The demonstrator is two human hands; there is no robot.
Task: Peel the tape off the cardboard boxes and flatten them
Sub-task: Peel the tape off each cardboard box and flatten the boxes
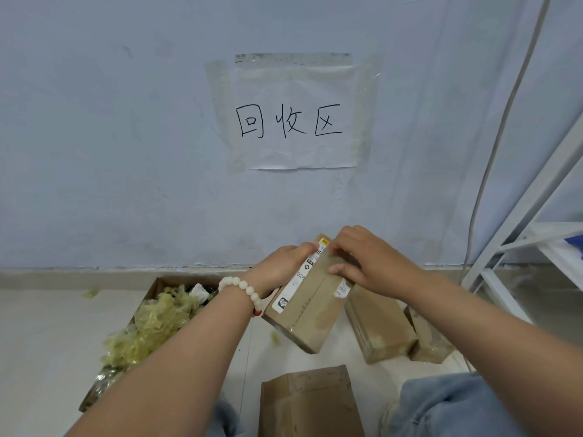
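A small taped cardboard box (310,305) with a white shipping label is held tilted in the air above the floor. My left hand (279,269) grips its far left side, a white bead bracelet on the wrist. My right hand (369,261) rests on the box's far end, fingertips curled and picking at the tape along the top seam. Two more taped boxes (380,326) (429,342) lie on the floor to the right. A flattened cardboard piece (309,402) lies in front of my knees.
An open cardboard box (151,291) at the left is heaped with crumpled yellowish peeled tape (154,326). A paper sign is taped to the wall (296,121). A white metal rack (536,247) and a hanging cable stand at the right. My jeans-clad knee (457,405) is at the lower right.
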